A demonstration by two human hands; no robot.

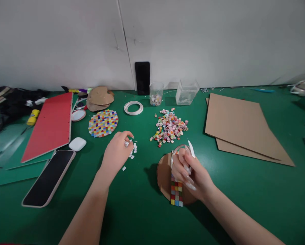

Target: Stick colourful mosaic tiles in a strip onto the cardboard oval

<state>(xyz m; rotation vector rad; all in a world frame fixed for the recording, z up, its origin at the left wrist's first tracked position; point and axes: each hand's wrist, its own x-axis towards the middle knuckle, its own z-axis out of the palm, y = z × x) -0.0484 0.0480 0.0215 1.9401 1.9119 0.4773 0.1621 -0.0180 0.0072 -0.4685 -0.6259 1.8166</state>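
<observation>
In my right hand point(190, 170) is a roll of white tape point(173, 160), its loose end sticking up past the thumb. Below that hand lies a round cardboard disc point(164, 177), partly covered by it. A band of colourful square mosaic tiles point(176, 193) runs down the disc. My left hand point(118, 148) reaches over small white paper squares point(132, 156), its fingers curled; whether it pinches one of them is hidden. Loose pastel and coloured tiles point(170, 126) form a pile beyond my hands. A disc fully covered in tiles point(103, 123) rests beyond my left hand.
A tape ring point(133, 108), a cup of tiles point(156, 94) and a clear box point(186, 92) stand at the back. A phone point(142, 78) leans on the wall. Cardboard sheets point(239, 124) lie right; a red board point(50, 126), white case point(77, 144) and phone point(50, 178) lie left.
</observation>
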